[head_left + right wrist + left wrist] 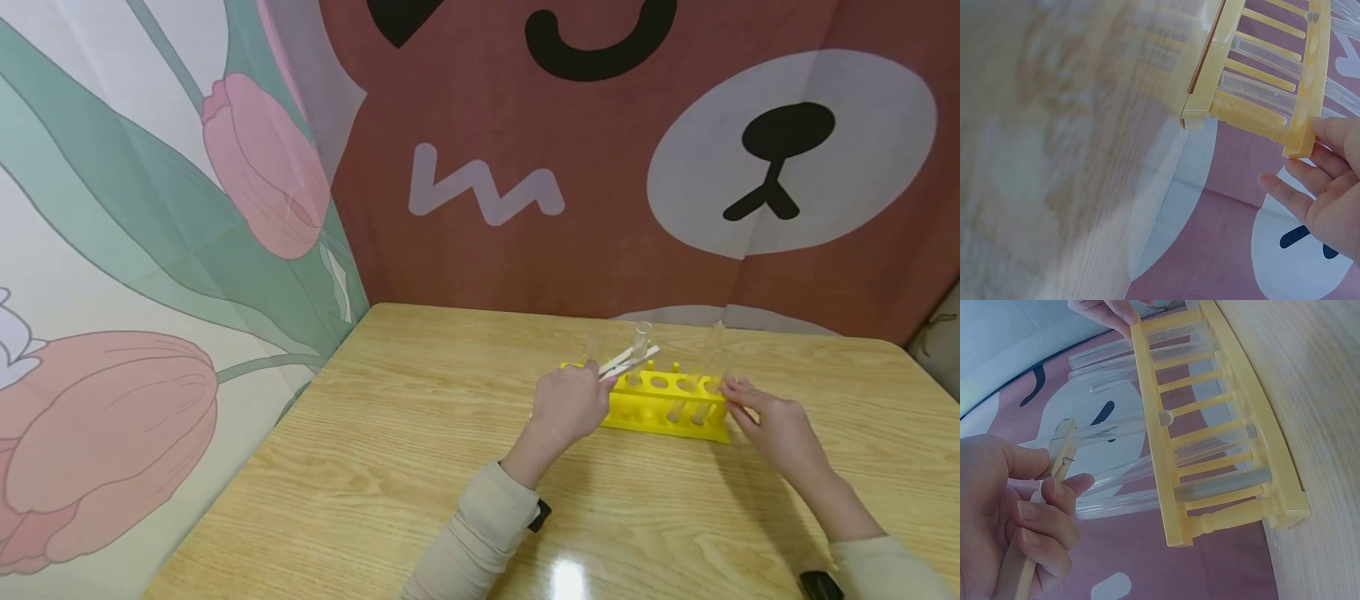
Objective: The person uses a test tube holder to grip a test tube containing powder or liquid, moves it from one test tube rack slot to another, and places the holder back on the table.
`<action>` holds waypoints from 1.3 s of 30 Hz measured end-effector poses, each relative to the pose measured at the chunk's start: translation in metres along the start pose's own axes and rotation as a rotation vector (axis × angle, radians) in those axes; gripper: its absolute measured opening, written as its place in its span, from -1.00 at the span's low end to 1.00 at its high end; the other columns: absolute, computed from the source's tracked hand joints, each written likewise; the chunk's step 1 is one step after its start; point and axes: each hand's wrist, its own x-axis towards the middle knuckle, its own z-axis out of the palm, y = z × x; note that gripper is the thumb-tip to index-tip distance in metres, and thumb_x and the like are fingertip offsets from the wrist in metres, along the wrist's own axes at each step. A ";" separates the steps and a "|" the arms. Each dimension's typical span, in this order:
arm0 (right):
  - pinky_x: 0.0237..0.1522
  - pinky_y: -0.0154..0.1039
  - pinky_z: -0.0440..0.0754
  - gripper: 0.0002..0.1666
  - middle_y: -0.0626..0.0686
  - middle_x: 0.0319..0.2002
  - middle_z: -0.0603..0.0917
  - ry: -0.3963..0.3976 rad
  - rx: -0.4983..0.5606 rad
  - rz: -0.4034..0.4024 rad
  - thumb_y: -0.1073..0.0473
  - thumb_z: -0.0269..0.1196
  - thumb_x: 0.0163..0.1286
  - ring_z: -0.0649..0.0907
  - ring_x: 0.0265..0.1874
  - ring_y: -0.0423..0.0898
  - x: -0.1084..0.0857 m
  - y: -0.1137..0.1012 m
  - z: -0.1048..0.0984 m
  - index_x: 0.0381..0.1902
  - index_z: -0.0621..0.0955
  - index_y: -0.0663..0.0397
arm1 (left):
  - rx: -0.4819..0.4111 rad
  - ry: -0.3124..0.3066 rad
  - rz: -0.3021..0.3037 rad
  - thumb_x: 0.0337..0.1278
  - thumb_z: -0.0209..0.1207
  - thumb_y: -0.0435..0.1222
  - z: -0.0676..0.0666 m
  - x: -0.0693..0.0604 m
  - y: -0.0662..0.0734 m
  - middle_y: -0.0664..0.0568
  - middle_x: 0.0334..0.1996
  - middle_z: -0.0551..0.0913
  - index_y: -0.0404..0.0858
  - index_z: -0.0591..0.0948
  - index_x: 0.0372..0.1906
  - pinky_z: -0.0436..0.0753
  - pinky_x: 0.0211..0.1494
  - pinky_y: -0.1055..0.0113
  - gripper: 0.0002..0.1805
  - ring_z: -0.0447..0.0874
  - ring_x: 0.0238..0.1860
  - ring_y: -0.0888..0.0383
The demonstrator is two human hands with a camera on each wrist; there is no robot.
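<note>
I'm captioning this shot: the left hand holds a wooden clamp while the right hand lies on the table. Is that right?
Not quite: the right hand isn't on the table; it grips the end of the yellow rack, as the right wrist view shows. The left hand does hold a wooden clamp.

The head camera looks forward and down across the surface point(360, 467), standing well back. Both wrist cameras face the yellow rack point(660, 396) from close by, turned sideways, one near each end; all three views share it.
</note>
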 end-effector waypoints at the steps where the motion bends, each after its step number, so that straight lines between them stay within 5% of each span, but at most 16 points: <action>1: -0.30 -0.04 0.49 -0.64 0.32 -0.11 0.53 0.003 0.003 0.000 0.48 0.28 0.00 0.53 -0.14 0.21 0.000 0.001 0.001 -0.17 0.57 0.44 | 0.000 -0.001 0.000 0.27 -0.16 0.03 0.000 0.000 0.000 0.11 -0.75 0.34 -0.18 0.54 -0.33 0.27 -0.74 0.39 -0.59 0.32 -0.73 0.21; 39: -0.33 -0.03 0.46 -0.63 0.32 -0.13 0.54 -0.005 -0.021 -0.024 0.50 0.30 -0.07 0.52 -0.15 0.21 0.002 -0.005 -0.003 -0.20 0.58 0.46 | -0.046 0.000 0.007 0.27 -0.15 0.02 0.003 -0.001 0.000 0.11 -0.78 0.31 -0.15 0.43 -0.52 0.25 -0.76 0.39 -0.60 0.28 -0.78 0.20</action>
